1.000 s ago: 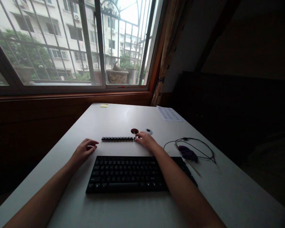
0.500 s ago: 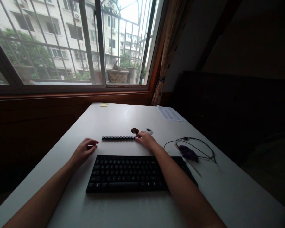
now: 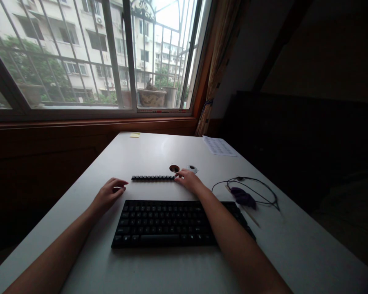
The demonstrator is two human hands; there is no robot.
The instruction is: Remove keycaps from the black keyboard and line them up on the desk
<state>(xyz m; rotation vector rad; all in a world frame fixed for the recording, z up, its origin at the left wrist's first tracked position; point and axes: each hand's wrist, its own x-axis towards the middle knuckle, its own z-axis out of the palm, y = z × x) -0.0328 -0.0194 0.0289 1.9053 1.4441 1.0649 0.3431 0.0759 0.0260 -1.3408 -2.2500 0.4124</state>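
Note:
A straight row of small black keycaps (image 3: 153, 177) lies on the white table beyond a black keyboard (image 3: 162, 222). At the row's right end, my right hand (image 3: 186, 179) has its thumb and fingertips closed around the last keycap, which they partly cover. My left hand (image 3: 110, 192) rests near the left end of the row, holding nothing. Its thumb and fingers are apart and do not touch the keycaps. My right forearm crosses above the keyboard and hides part of its right side.
A round hole (image 3: 174, 168) in the tabletop sits beside a white ring-shaped cover (image 3: 191, 168). To the right lie a coiled black cable (image 3: 268, 183), a dark purple cloth (image 3: 243, 197) and a thin stick (image 3: 252, 217). Printed paper (image 3: 220, 146) and yellow sticky notes (image 3: 134, 135) lie farther back.
The keycap at my right fingertips has shifted very slightly, and the row's right end looks closer together. My left hand and the keyboard have stayed put.

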